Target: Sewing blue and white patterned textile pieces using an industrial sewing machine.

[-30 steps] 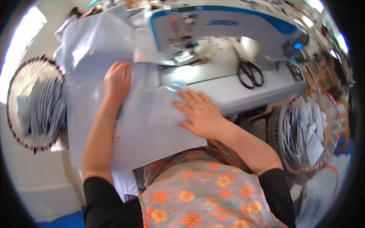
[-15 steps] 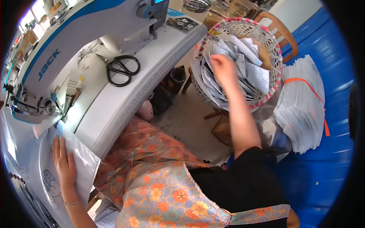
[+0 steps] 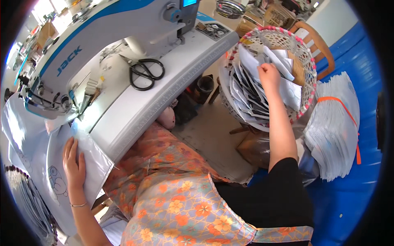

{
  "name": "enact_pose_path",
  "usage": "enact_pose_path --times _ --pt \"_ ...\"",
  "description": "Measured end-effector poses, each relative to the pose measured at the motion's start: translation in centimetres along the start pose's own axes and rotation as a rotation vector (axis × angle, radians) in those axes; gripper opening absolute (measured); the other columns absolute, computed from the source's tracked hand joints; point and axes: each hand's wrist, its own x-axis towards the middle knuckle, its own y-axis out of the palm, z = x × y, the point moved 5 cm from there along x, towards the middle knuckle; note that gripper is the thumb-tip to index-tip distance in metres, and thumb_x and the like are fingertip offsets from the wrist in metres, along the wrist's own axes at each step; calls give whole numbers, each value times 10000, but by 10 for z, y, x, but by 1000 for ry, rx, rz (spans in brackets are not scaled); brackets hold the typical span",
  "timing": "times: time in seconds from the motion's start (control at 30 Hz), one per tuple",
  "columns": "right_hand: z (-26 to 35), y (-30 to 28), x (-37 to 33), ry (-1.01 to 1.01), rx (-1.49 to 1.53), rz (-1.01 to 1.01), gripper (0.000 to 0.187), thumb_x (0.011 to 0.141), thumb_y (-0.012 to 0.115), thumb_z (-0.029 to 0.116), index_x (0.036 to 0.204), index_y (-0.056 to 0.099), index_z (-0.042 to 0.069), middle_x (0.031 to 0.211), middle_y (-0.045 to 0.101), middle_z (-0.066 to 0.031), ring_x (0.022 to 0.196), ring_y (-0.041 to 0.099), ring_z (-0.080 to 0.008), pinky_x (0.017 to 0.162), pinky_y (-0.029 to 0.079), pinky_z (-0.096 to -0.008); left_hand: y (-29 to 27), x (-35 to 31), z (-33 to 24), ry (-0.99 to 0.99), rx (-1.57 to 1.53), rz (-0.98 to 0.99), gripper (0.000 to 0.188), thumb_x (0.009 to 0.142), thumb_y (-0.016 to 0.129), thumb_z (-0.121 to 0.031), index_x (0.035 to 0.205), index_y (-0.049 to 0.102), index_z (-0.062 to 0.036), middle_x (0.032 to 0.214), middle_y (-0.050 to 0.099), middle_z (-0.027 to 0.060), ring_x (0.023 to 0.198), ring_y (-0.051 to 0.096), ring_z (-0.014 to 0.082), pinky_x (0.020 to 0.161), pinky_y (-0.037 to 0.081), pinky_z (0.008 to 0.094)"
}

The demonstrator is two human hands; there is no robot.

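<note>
My left hand (image 3: 74, 164) lies flat on a pale blue fabric piece (image 3: 96, 162) at the near edge of the sewing table (image 3: 164, 92), fingers spread. My right hand (image 3: 269, 76) reaches out to the right into a round wicker basket (image 3: 305, 53) with a pink rim, fingers closed on one of the several white fabric pieces (image 3: 250, 88) stacked inside. A white and blue sewing machine (image 3: 106, 39) stands on the table above my left hand.
Black scissors (image 3: 143, 73) lie on the table by the machine. A tied stack of white fabric (image 3: 336, 127) sits right of the basket on the blue floor. A wooden chair (image 3: 318, 41) stands behind the basket. Another basket (image 3: 24, 205) is at the far left.
I have turned from the machine toward the right. My right hand left the fabric on the table and went into the basket. My left hand stays on the fabric.
</note>
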Motion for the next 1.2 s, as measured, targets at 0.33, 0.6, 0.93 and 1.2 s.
enact_pose_path --times 0.33,0.6,0.93,1.2 --pt "328 -89 -92 -173 1531 594 607 818 601 96 1403 508 -35 1297 650 -158 1177 651 -279 1060 498 -413 -2 -2 22 -109 -508 -101 375 979 573 -246 1174 705 45 1315 663 230 1260 609 375 1099 436 413" --pt "536 30 -255 -400 1228 1154 493 942 626 140 1406 541 -1 1184 694 -149 1090 655 -221 961 505 -357 13 -21 63 -536 -1317 -105 508 1082 486 -401 1228 664 52 1110 704 83 1019 641 136 896 521 295" --pt "523 45 -252 -259 1262 1275 521 981 615 119 1463 475 -21 1158 683 -128 1058 653 -183 950 501 -322 -11 -9 46 -411 -656 -256 167 910 697 -107 952 674 53 1092 695 87 821 607 129 715 478 257" --pt "513 29 -244 -599 1003 1056 455 939 714 98 1365 587 3 855 640 -69 742 594 -145 704 496 -295 -17 -9 27 -212 45 -524 156 905 684 -140 906 656 13 1021 690 127 788 657 302 723 537 426"
